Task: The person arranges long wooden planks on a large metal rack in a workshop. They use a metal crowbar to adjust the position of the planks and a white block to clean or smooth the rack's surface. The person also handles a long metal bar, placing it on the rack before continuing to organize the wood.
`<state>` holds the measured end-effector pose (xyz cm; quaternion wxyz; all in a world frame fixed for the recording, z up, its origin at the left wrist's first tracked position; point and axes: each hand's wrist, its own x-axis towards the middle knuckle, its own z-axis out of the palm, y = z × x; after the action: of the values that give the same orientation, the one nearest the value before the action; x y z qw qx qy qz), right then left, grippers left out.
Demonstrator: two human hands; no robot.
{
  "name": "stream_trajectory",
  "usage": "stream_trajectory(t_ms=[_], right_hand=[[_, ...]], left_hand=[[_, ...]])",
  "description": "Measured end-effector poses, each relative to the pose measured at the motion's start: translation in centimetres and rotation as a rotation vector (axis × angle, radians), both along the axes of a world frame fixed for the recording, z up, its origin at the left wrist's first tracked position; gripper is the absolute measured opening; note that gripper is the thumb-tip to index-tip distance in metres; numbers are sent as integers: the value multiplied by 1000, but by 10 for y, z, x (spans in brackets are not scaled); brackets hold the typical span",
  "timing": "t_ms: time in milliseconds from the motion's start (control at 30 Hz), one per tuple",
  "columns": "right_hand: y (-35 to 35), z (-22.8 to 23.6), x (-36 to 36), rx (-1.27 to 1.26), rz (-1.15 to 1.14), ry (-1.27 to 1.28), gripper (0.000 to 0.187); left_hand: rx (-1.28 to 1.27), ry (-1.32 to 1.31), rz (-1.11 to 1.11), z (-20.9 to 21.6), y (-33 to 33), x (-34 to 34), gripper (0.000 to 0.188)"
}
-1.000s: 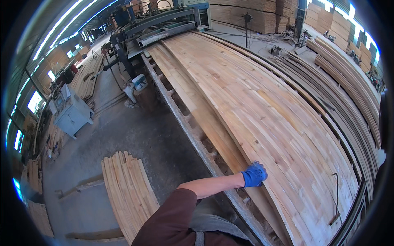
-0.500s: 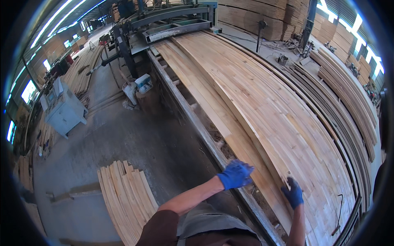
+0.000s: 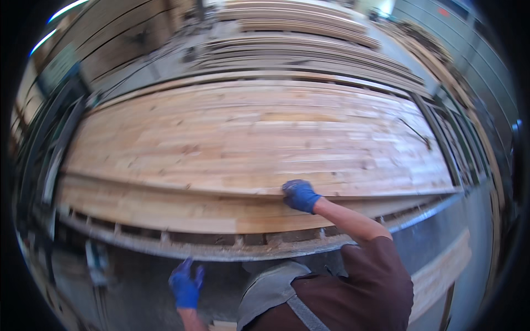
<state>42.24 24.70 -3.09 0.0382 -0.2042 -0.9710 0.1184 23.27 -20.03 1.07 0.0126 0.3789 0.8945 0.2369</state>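
A wide panel of glued wood strips [image 3: 221, 138] lies across the machine bed, its near edge raised above a lower board [image 3: 149, 212]. At that edge, right of the middle, my right hand [image 3: 301, 195] in a blue glove rests with curled fingers against the wood. Whatever its fingers hold, if anything, is hidden. My left hand [image 3: 186, 286], also gloved in blue, hangs in the air on the near side of the metal rail [image 3: 265, 252], its fingers apart and nothing visible in them.
A thin dark rod with a bent end [image 3: 415, 133] lies on the panel's right part. Dark metal frames [image 3: 63, 149] bound the bed at the left and right. Long stacked boards [image 3: 309, 55] lie beyond it. More pale boards [image 3: 441, 273] sit low at the right.
The view has swung to the right, so the panel now runs across it. My left hand has come away from the rail and opened; my right hand stays at the panel's edge, fingers now curled.
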Motion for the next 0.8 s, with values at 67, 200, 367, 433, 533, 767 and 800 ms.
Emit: stream_trajectory(t_ms=[67,200,367,433,533,767,800], right_hand=[[-1,-8,4,33,-100,-2,14],[-24,-8,-1,134,-163,-16,13],[-73,30,8,236,-266,99,10],[-93,43,20,222,-321,31,8],[-105,50,49,236,-370,37,8],[-52,31,132,403,-592,-103,10],[-35,13,159,385,-669,-158,9]], left_hand=[[45,-70,-52,-19,-18,-42,45],[95,-562,-19,-39,-32,-141,53],[-194,487,-343,42,-6,-248,76],[-272,630,-391,54,3,-296,80],[-474,633,-392,60,18,-345,83],[-111,623,-509,-38,7,-439,43],[-125,581,-558,-37,33,-437,40]])
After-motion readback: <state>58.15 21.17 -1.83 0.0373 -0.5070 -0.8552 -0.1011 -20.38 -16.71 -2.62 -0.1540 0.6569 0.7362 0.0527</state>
